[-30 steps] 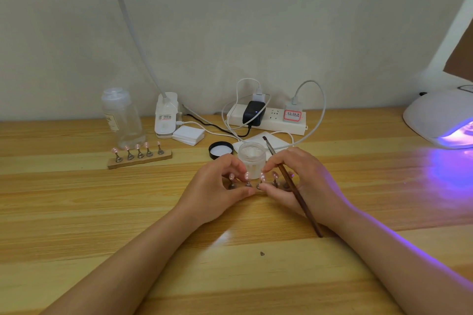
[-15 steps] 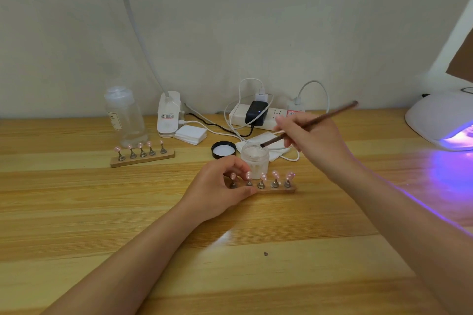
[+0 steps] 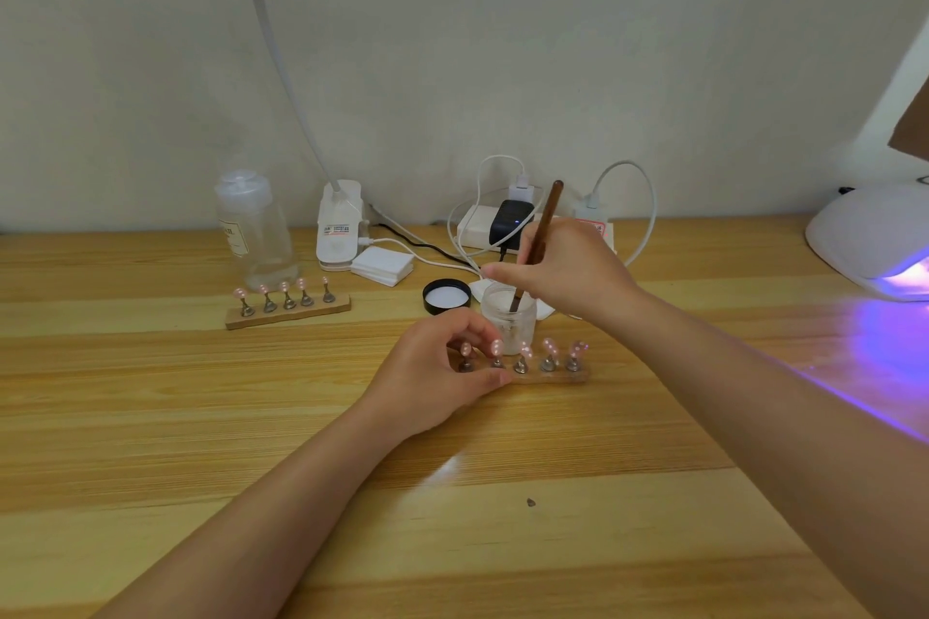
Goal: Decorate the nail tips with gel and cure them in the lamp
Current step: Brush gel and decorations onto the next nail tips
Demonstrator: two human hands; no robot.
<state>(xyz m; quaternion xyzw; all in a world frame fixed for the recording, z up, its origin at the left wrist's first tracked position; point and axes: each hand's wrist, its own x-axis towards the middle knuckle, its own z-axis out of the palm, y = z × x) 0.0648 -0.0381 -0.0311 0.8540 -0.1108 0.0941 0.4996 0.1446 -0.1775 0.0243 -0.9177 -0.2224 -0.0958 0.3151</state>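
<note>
Wooden desk (image 3: 151,417) against a pale wall, and the jar (image 3: 508,323) sits right in the middle of the action. Your right hand (image 3: 568,274) pinches the brush (image 3: 540,236), its tip down inside that jar, loading up. Your left hand (image 3: 432,380), just in front of the jar, curls its fingers around the end of the near rack (image 3: 548,374), steadying it; five pink nail tips (image 3: 550,347) stand on it, some dotted white. Left of the jar and farther back, a second rack (image 3: 287,314) waits. Far right of the jar, the curing lamp (image 3: 869,241) glows violet. By my read, decorating is midway: more dabs to place, and curing of this rack not yet done.
</note>
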